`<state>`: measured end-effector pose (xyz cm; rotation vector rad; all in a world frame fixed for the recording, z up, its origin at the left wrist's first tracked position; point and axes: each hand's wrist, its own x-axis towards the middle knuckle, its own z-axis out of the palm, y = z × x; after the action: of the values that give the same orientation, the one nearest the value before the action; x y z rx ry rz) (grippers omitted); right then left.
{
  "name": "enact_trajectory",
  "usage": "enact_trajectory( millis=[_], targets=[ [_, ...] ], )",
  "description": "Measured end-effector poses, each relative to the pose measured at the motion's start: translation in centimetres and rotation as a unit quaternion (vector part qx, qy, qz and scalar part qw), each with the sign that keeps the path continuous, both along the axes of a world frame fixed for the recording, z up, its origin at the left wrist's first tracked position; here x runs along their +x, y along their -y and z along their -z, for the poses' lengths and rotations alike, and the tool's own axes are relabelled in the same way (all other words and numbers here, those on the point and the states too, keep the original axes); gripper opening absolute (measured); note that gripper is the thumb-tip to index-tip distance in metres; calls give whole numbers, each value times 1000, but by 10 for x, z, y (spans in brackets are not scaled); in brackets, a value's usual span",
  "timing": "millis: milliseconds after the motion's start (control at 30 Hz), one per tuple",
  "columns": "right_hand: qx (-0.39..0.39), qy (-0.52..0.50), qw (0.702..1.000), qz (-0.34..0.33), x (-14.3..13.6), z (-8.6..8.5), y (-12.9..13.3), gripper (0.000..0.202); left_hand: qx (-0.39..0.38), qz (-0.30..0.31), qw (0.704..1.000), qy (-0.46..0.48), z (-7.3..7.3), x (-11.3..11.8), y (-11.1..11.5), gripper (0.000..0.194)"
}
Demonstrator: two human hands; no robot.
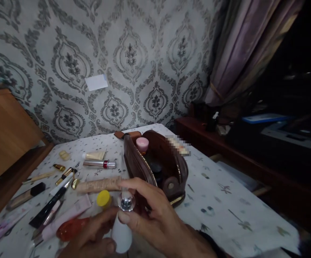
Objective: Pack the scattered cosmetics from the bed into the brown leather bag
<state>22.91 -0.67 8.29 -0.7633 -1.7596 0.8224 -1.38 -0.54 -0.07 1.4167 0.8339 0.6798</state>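
Note:
A white bottle (122, 236) with a shiny, rounded silver-and-clear top stands between my two hands, close to me. My left hand (91, 234) closes on its left side, thumb and fingers against the white body. From the right, my right hand (155, 218) pinches the bottle around its neck and top with thumb and forefinger. Just behind them is a brown cosmetic bag (135, 157), unzipped, with a pink-lidded jar (142, 144) and dark items inside. A yellow cap (104, 198) lies beyond my left fingers, near a beige tube (99, 184).
Makeup items cover the table's left side: a silver tube with a red band (99, 163), a cream tube (94, 155), a pink tube (68, 216), a red translucent item (72, 228) and brushes. A patterned wall rises behind the tablecloth (225, 211); dark furniture (190, 130) stands right.

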Motion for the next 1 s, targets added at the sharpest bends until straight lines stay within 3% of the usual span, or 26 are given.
enact_trajectory(
  millis=[133,200,333,467,567,700,867,1000],
  targets=[
    [27,66,997,-33,24,-20,1,18,-53,51,996,55,-18,25,1,60],
    [32,78,996,-11,35,-32,0,14,-51,53,994,84,-29,42,0,66],
    [70,53,990,109,57,-52,-8,14,-28,44,994,94,-41,73,-4,67],
    [137,55,961,233,76,-62,-18,15,22,50,999,4,-40,103,0,56],
    [166,92,940,284,87,-61,-24,18,47,59,992,-99,-41,126,5,71],
    [178,127,932,290,100,-52,-33,22,66,16,983,-172,-34,148,6,91],
    [178,141,931,286,112,-43,-46,23,64,-5,983,-174,-9,157,1,99],
    [176,153,930,284,116,-37,-54,21,69,-12,987,-145,-10,156,1,94]
  ],
)
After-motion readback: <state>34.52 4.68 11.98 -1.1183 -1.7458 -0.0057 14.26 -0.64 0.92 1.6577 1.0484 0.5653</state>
